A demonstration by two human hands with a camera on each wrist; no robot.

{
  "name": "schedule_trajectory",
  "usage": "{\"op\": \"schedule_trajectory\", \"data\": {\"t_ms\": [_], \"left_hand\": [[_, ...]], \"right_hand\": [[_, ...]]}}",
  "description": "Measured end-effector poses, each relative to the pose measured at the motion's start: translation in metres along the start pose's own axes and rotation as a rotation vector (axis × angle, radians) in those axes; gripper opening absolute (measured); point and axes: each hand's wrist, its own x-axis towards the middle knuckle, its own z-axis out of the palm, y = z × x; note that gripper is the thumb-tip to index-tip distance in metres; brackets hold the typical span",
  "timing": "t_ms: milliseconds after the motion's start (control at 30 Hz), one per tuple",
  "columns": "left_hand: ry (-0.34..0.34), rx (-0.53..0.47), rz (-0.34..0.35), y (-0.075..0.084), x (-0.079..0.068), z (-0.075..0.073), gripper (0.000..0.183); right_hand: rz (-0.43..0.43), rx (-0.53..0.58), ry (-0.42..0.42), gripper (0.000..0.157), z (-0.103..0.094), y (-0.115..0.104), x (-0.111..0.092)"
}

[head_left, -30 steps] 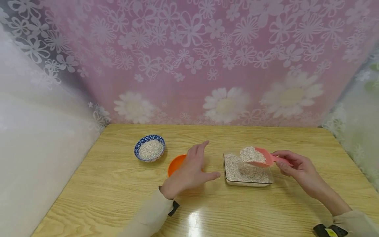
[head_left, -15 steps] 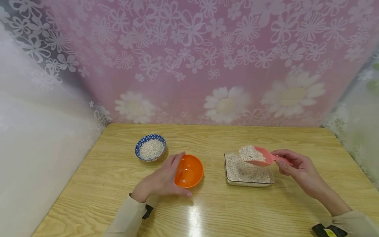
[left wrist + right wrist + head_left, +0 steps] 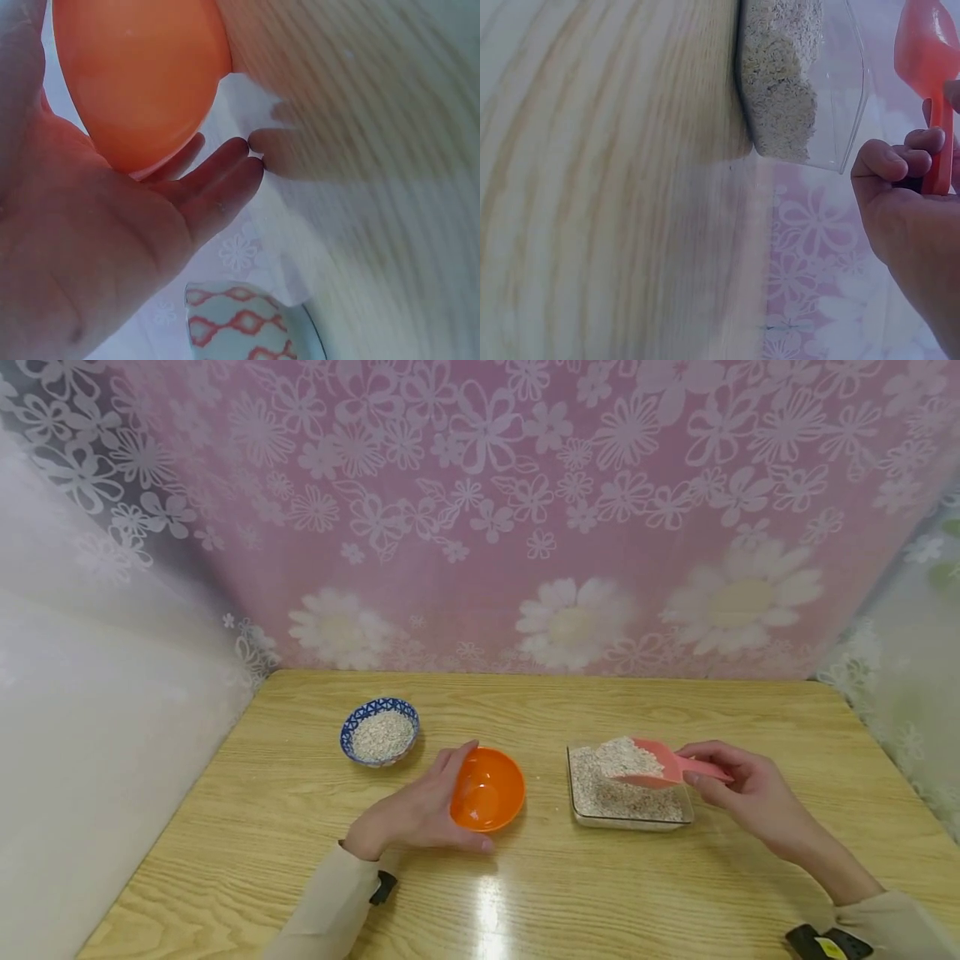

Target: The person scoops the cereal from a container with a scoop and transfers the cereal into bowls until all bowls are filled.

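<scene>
My left hand (image 3: 423,806) cups the left side of a small orange bowl (image 3: 491,792), thumb along its near side and fingers round the far side. In the left wrist view the smooth outer wall of the orange bowl (image 3: 142,75) lies against the palm, close above the table. My right hand (image 3: 742,781) grips the handle of a pink scoop (image 3: 663,760), heaped with pale flakes that look like oats (image 3: 628,758). The scoop is held over a rectangular glass dish (image 3: 630,822) of the same flakes. In the right wrist view, curled fingers (image 3: 922,140) wrap the handle.
A blue-and-white patterned bowl (image 3: 380,703) with pale flakes in it stands at the back left, behind my left hand. The wood-grain table (image 3: 570,902) ends at a pink flowered curtain (image 3: 480,568). A few crumbs lie between the orange bowl and the dish.
My left hand has gone from above the orange bowl to its left side, and the bowl has since shifted slightly right. The loaded scoop has moved a little left and lower.
</scene>
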Motion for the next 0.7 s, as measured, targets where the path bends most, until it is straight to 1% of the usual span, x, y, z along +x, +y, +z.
{"op": "schedule_trajectory", "data": {"t_ms": [67, 167, 433, 567, 700], "left_hand": [[-0.007, 0.003, 0.005, 0.001, 0.003, 0.001, 0.129], [-0.010, -0.003, 0.013, 0.004, 0.008, 0.003, 0.127], [-0.009, -0.021, 0.009, 0.009, 0.022, 0.007, 0.123], [-0.002, -0.031, 0.009, 0.009, 0.026, 0.008, 0.122], [0.001, -0.045, 0.012, 0.009, 0.029, 0.009, 0.121]], "right_hand": [[0.009, -0.054, 0.004, 0.026, 0.002, -0.003, 0.001], [0.013, -0.095, 0.003, 0.025, 0.005, -0.007, 0.004], [-0.007, -0.138, -0.013, 0.023, 0.018, -0.017, 0.020], [-0.014, -0.154, -0.049, 0.023, 0.026, -0.022, 0.029], [-0.041, -0.164, -0.098, 0.023, 0.035, -0.027, 0.040]]}}
